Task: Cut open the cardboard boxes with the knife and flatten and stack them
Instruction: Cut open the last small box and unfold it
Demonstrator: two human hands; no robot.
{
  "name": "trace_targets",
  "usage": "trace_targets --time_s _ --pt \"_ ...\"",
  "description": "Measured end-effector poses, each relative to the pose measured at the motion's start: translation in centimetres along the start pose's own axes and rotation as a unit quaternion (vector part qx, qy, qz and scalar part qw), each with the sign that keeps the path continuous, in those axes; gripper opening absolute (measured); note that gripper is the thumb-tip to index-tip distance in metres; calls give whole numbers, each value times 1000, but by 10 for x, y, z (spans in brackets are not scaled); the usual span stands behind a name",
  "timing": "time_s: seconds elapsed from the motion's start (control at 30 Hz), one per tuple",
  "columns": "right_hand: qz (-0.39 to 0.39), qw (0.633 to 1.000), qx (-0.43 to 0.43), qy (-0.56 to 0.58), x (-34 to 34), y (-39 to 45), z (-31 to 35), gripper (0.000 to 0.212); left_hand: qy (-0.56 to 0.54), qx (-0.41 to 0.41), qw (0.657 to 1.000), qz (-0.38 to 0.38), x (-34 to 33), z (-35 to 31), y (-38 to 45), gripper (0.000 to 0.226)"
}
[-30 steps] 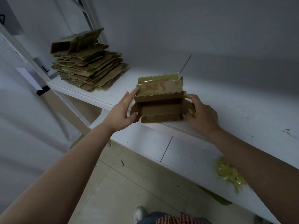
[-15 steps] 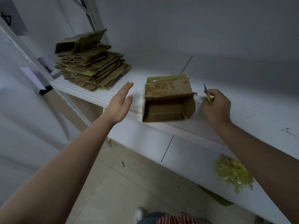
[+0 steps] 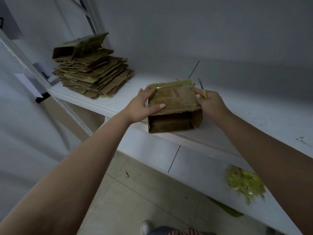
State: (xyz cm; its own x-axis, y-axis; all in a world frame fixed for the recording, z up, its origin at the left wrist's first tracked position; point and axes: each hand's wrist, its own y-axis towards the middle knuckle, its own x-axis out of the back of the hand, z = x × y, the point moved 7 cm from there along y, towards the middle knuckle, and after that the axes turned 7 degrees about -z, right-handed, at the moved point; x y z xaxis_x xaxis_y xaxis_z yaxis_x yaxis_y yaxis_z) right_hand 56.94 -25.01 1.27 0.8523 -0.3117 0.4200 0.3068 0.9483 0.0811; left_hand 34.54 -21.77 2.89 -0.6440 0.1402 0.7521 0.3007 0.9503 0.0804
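Cardboard box [image 3: 174, 106]: brown, with yellowish tape on its top face; it lies on its side on the white shelf [image 3: 254, 106], between the two hands, and its open end faces the person.
Left hand [image 3: 142, 106]: it grips the left edge of the box; the thumb lies flat on the top face and the fingers go around the far left corner.
Right hand [image 3: 210, 103]: its fingers are curled around the knife, and the fingertips touch the far right corner of the box top.
Knife [image 3: 203, 89]: thin, with a yellow handle; the blade points up and away from the right hand, just beside the right edge of the box.
Flattened stack [image 3: 92, 72]: many flat cardboard pieces with yellow tape rests, far to the left of the left hand, on the same shelf near the wall.
Top of stack: one box there is not fully flat.
Tape scraps [image 3: 245, 184]: a yellow-green crumpled pile on the lower shelf, below the right forearm.
Floor [image 3: 135, 200]: pale tiles under the arms; a shoe [image 3: 146, 228] shows at the bottom edge.
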Motion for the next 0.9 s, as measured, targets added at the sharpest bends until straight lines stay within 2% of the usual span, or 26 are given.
trace_targets --time_s 0.13,0.23,0.43,0.57,0.7,0.77,0.9 --pt "45 993 75 -78 -33 -12 14 45 24 14 999 24 21 22 -2 82" --pt "84 975 124 -165 -68 -18 16 51 26 36 998 40 29 41 -6 84" --pt "113 931 132 -322 -102 -23 3 56 69 61 995 35 17 58 -19 98" --pt "151 931 83 -323 -108 -23 -3 56 69 53 996 -12 7 63 -21 92" --pt "62 956 91 -273 -87 -13 4 53 50 35 996 -63 4 47 -10 87" --pt "28 952 97 -289 -76 -7 6 48 37 26 997 -65 -4 40 1 87" --pt "7 953 74 -295 -62 5 5 20 93 30 995 21 -26 47 19 85"
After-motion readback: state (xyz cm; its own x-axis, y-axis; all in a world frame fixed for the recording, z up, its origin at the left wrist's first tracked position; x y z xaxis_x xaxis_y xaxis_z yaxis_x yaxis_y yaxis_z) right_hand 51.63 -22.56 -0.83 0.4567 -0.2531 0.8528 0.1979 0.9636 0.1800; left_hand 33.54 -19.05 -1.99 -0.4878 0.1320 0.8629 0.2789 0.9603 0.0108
